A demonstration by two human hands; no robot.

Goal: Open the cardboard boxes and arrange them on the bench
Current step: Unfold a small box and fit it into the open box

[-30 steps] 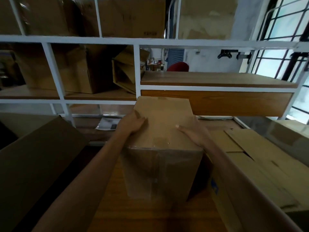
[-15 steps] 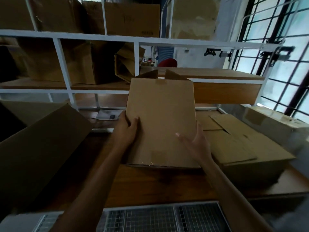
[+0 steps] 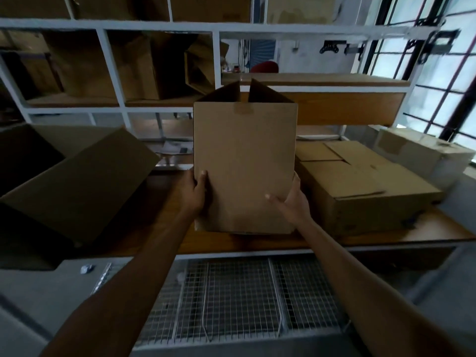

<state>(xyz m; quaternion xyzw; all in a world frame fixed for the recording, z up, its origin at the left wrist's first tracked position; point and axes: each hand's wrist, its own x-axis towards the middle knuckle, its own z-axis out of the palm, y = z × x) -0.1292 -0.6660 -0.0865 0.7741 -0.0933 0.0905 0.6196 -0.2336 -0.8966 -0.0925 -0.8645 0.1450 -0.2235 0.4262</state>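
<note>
Head view: both hands hold a cardboard box upright over the bench.

The left hand (image 3: 195,191) clasps the box (image 3: 244,166) at its lower left edge, thumb on the near face; the right hand (image 3: 292,202) grips the lower right corner. Top flaps stand open. Beside it on the bench (image 3: 257,242) sits a closed box (image 3: 360,186). Since half a second ago, the box has been raised and its flaps show more.
</note>
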